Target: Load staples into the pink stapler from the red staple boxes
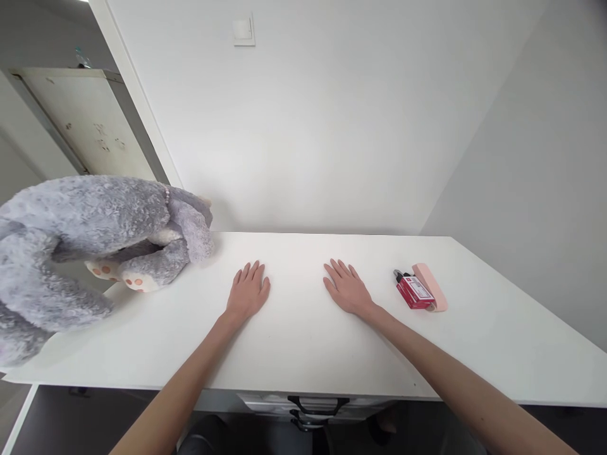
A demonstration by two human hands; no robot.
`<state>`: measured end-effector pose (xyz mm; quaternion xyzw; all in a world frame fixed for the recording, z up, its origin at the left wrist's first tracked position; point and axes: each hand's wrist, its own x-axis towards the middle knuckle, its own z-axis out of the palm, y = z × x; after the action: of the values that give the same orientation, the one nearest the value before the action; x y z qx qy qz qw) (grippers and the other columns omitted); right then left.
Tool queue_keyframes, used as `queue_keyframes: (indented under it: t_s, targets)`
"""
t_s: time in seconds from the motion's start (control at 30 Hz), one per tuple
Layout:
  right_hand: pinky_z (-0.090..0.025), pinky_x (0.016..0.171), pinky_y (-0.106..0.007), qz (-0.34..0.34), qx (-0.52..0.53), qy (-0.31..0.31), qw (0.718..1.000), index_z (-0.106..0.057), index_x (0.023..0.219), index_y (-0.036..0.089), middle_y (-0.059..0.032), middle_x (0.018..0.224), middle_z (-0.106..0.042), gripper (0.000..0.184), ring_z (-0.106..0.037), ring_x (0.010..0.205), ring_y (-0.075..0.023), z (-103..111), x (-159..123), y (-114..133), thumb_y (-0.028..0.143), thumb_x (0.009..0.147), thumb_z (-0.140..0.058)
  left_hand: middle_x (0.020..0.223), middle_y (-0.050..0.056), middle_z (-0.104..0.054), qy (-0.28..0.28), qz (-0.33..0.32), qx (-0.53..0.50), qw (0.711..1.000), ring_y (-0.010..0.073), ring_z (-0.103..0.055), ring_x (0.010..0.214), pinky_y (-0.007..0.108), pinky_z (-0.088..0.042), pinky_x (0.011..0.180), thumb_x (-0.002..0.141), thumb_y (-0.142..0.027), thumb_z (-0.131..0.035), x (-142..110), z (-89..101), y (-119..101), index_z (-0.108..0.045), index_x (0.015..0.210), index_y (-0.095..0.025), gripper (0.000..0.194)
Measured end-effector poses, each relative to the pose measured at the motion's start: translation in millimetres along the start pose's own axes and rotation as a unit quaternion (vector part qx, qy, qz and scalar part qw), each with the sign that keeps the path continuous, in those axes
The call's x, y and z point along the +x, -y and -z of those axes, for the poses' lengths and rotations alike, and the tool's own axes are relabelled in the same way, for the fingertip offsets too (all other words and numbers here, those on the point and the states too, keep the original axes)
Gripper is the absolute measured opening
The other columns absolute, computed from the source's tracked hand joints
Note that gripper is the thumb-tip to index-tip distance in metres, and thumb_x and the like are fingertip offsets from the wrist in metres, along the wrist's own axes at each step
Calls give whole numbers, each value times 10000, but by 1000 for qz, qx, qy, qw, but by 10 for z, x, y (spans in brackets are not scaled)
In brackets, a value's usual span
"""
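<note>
My left hand lies palm down on the white desk, its fingers apart and nothing in it. A grey plush toy with pale foot pads is to its left. My right hand also rests flat on the desk top, fingers spread and holding nothing. Farther right, a small red and white box sits against a pink elongated case. Beside the box is a small black object with a metallic end, too small to name. Neither hand touches these things.
A white wall with a light switch rises behind the desk, and a grey wall stands at the right. At the left is a tall off-white cabinet. Below the front edge are drawers with a black handle.
</note>
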<state>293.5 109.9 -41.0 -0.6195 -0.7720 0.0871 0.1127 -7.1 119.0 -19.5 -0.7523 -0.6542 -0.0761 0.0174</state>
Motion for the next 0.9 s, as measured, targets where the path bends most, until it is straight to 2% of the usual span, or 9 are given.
queue_keyframes:
  t_s: [0.23, 0.53, 0.77, 0.9]
  targets:
    - [-67, 1301, -414, -3, 5, -15, 1000, -349, 1620, 178, -42, 1725, -224, 630, -140, 1606, -217, 2, -19, 5, 460, 1085, -172, 1685, 56, -324, -17, 0, -2, 1000, 273, -239, 1584, 470, -199, 1299, 1044, -411, -273, 6, -24, 5, -432, 1559, -177, 587]
    - [-104, 1298, -404, 0, 12, -37, 999, -420, 1585, 165, -57, 1699, -302, 591, -206, 1592, -220, 4, -39, 19, 395, 1079, -217, 1688, 59, -316, -18, -4, -3, 1000, 274, -231, 1586, 472, -187, 1302, 1044, -405, -261, 8, -55, 26, -416, 1570, -158, 601]
    - [-109, 1298, -405, 2, 15, -41, 999, -424, 1582, 159, -61, 1696, -309, 592, -212, 1590, -218, 2, -37, 15, 392, 1079, -217, 1686, 58, -325, -21, -4, -4, 1000, 273, -237, 1585, 468, -184, 1302, 1042, -408, -265, 12, -61, 32, -424, 1565, -175, 594]
    - [-103, 1295, -397, -1, 15, -40, 999, -420, 1584, 166, -61, 1697, -309, 590, -211, 1590, -212, 3, -34, 14, 394, 1080, -216, 1693, 63, -305, -12, -4, -3, 1000, 280, -224, 1588, 473, -176, 1303, 1042, -415, -237, 6, -46, 25, -400, 1576, -142, 622]
